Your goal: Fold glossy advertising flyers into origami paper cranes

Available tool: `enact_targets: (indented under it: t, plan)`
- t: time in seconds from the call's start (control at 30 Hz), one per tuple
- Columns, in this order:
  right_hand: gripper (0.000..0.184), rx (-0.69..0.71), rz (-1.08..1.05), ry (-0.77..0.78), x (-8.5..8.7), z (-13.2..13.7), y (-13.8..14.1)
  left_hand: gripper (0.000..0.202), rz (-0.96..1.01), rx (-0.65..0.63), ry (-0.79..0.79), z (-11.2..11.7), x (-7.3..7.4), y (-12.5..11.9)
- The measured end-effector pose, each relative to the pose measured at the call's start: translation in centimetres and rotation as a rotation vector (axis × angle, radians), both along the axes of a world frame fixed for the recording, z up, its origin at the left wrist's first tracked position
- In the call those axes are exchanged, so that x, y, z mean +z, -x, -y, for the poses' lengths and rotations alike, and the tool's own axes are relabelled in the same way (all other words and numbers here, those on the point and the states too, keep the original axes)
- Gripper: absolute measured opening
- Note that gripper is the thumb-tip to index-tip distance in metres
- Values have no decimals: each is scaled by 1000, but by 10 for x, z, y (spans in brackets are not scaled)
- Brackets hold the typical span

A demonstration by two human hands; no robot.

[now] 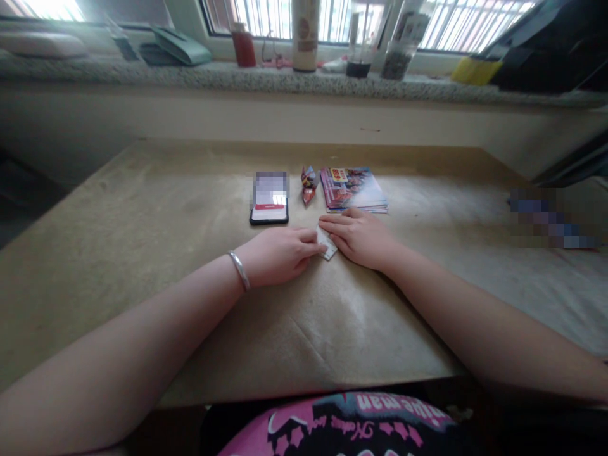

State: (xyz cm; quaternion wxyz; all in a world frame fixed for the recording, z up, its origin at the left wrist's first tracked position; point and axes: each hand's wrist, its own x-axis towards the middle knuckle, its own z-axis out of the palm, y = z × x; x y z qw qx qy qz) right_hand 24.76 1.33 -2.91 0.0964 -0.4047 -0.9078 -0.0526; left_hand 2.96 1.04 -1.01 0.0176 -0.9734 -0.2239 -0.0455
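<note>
A: Nearest first. What sits at the hands?
B: Left hand [287, 253]: silver bracelet [240, 270] at the wrist, fingers drawn narrow, tips on a small pale paper piece [325, 237]. Pinch or plain press, cannot tell; the thumb is poorly seen.
A: And the right hand [361, 240]?
B: Laid low and flat, fingers stretched and close together, tips at the paper's far edge. Not closed round anything.
A: Why both on so small a piece?
B: My reading: one side steadies, the other works the near corner. The paper lies between the two sets of fingertips, on the tabletop [308, 335], which likely serves as a firm backing.
A: Beyond the fingers?
B: Phone [269, 197] just past the left hand, screen up, turned toward the person; probably set so for easy viewing. Top of the screen blurred out.
A: Right of it?
B: Small patterned folded piece [308, 187], ahead of the gap between the hands. Then a stack of printed sheets [354, 189] just beyond the right fingers, perhaps kept within easy reach.
A: Farthest?
B: Windowsill [266, 77], well past both hands, holding a red bottle [244, 47], among others; out of the way, I judge.
</note>
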Motion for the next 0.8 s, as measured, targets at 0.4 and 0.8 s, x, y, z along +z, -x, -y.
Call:
enact_targets:
  t: [0.4,0.8]
  plan:
    - [42,-139,31,4,-2,-1,1,44,-21,4,-86,0,-6,-6]
    - [58,-179,-24,66,-3,6,-2,42,-31,101,-17,6,-6,-2]
